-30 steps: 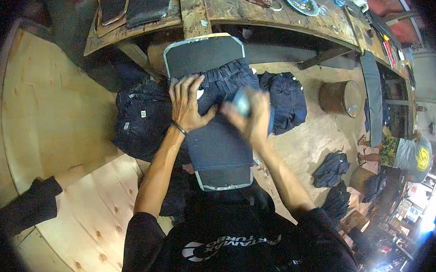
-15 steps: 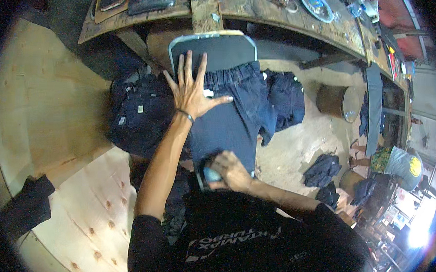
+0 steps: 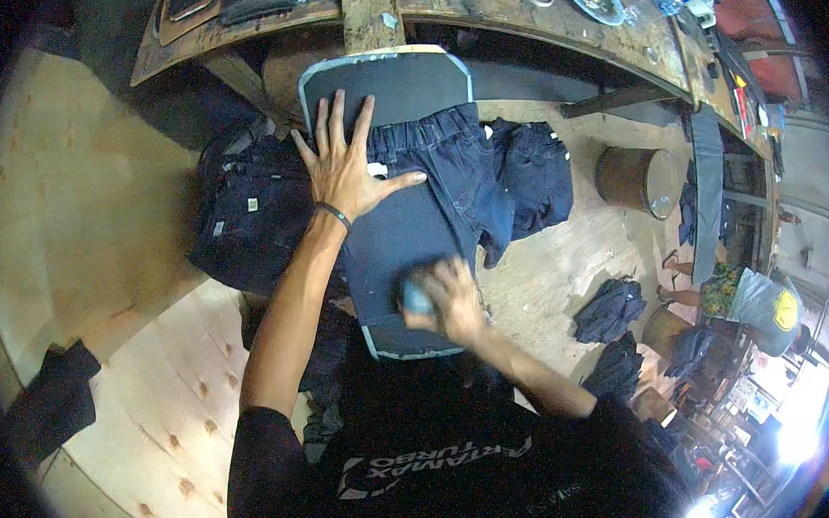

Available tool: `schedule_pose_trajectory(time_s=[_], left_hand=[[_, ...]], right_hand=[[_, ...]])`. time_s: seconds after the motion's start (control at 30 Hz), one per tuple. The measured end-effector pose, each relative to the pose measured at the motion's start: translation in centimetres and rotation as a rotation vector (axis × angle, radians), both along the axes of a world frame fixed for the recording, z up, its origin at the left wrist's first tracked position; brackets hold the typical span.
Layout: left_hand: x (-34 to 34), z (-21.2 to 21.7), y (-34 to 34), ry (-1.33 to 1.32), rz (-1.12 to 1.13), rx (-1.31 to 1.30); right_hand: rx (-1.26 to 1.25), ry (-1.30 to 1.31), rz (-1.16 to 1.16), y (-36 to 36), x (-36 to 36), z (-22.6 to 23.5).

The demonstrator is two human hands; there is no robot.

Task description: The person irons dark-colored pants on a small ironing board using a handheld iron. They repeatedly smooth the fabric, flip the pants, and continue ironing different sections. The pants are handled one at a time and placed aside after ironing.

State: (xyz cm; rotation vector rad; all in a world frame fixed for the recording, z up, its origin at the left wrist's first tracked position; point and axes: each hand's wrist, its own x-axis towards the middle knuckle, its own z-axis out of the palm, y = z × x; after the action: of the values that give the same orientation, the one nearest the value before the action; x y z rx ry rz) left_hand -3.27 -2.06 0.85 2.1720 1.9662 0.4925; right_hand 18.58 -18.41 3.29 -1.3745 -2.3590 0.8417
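1. The jeans (image 3: pixel 398 222) lie over the middle of the dark board (image 3: pixel 386 87), waistband toward its far edge; both ends of the board are bare, and some cloth hangs past its right edge.
2. The left hand (image 3: pixel 347 173) is spread wide, palm down: fingertips on the board near its far left corner, thumb across the jeans.
3. The right hand (image 3: pixel 453 301), blurred, is curled around a blue block (image 3: pixel 417 298) on the jeans, toward the board's near edge; its exact grip is hard to tell.
4. Dark garments (image 3: pixel 248 208) are heaped beside the board's left edge, and a dark bundle (image 3: pixel 537 183) sits beyond its right edge.
5. The board's far end is by the near edge of the table (image 3: pixel 529 45).
6. A drum (image 3: pixel 636 182) stands on the floor (image 3: pixel 540 282), right of the bundle.
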Motion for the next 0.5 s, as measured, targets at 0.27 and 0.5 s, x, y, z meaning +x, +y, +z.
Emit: schedule_pose_trajectory(time_s=[0.27, 0.5], left_hand=[[0.0, 0.4, 0.0, 0.01, -0.025, 0.07], [-3.3, -0.5, -5.0, -0.55, -0.031, 0.312]], right_hand=[[0.062, -0.056, -0.169, -2.6, -5.3, -0.6], [0.197, 0.197, -0.84, 2.9, 2.0, 4.1]])
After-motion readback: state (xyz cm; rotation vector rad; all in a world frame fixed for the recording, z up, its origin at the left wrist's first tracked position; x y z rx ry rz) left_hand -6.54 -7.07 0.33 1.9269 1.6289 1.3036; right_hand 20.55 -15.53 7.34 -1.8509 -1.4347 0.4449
